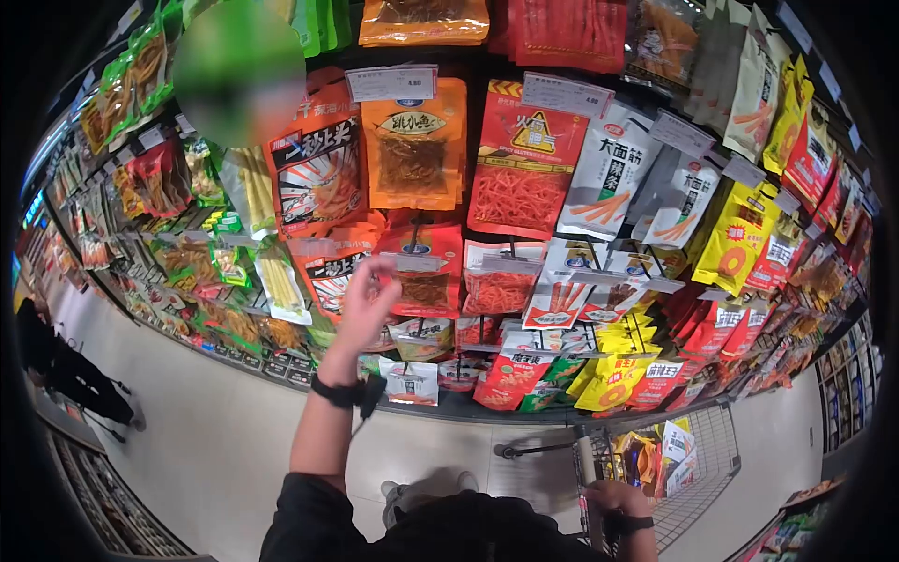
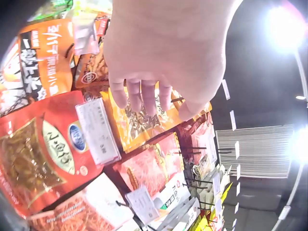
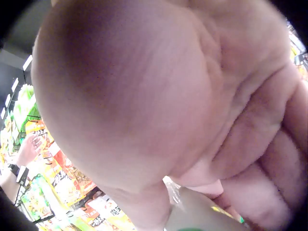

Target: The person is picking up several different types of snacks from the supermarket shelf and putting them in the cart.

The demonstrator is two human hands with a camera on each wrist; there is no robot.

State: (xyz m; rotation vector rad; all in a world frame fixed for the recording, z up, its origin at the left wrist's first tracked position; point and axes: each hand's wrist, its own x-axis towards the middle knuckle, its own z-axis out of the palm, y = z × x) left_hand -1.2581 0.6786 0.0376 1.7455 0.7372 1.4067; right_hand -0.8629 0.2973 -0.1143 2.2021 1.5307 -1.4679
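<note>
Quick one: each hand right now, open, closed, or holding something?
Left hand: open, fingers relaxed, raised at the hanging snack packs, holding nothing.
Right hand: closed, its grip round the cart handle.

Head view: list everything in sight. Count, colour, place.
hanging foil snack packets: many; mostly red, orange, yellow and white; on pegs across the display wall
white paper price tags: many; white; on peg ends in front of the packets
wire shopping cart: one; grey metal; lower right, with coloured packets inside
grey cart handle: one; grey; near end of the cart
pale floor: one; beige; below the display
bystander in dark clothes: one; black; far left
black wrist straps: two; black; one on each wrist
left hand: one; raised to the orange-red packets, holding nothing
right hand: one; grips the grey cart handle
</note>
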